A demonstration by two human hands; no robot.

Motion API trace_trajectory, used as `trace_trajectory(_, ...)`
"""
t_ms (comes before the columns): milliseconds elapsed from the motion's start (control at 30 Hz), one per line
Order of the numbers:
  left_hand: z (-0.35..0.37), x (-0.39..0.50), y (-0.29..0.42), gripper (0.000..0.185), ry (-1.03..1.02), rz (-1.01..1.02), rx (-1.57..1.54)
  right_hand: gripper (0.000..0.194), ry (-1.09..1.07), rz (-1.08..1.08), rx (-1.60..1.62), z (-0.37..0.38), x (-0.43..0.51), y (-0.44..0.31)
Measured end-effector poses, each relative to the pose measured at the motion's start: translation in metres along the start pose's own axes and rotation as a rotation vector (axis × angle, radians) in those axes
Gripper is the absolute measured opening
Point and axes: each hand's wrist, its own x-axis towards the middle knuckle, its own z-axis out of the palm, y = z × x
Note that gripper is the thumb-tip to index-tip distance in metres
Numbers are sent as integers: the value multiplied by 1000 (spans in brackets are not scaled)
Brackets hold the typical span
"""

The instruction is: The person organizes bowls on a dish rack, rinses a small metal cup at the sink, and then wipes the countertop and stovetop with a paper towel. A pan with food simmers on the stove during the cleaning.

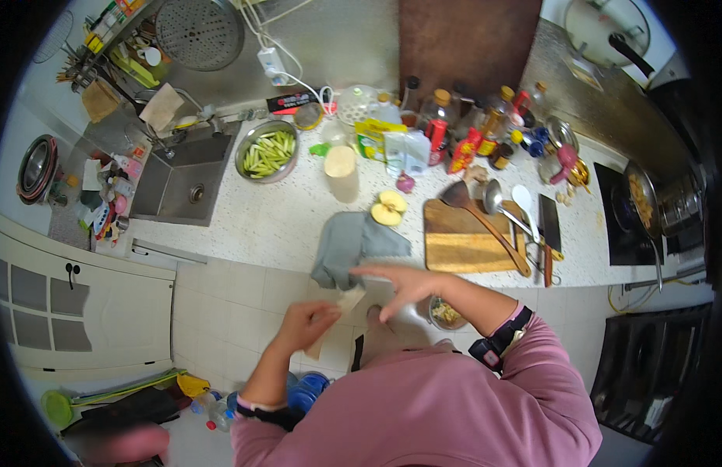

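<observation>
My left hand [305, 322] pinches a pale beige sheet [351, 300], apparently a paper towel, in front of the counter edge. Its lower end hangs down below the fingers. My right hand [409, 286] is just to the right of the sheet, fingers spread and nothing in them. Beyond both hands a grey cloth [340, 236] lies crumpled, partly draped over the counter's front edge. A cut apple half [388, 208] rests at the cloth's back edge, cut face up. Behind them stands a beige paper towel roll [343, 181].
A wooden cutting board [454, 251] carries a spatula [483, 219] and a ladle [493, 198]; a cleaver [549, 219] is beside it. Left are a steel bowl of green vegetable strips [270, 153] and a sink [186, 187]. A pan [640, 198] is on the cooktop. A food-scrap bin [445, 312] stands below.
</observation>
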Motion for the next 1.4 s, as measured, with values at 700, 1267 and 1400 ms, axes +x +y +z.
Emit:
trace_trajectory(700, 320, 46, 123, 79, -186, 82, -896, 32, 1107, 337, 534, 22, -387, -49)
trace_trajectory(1267, 293, 71, 186, 19, -16, 501, 112, 35, 1782, 33, 370, 17, -378, -15)
trace_trajectory(1400, 327, 59, 220, 22, -140, 532, 104, 55, 1609, 95, 934, 54, -336, 15)
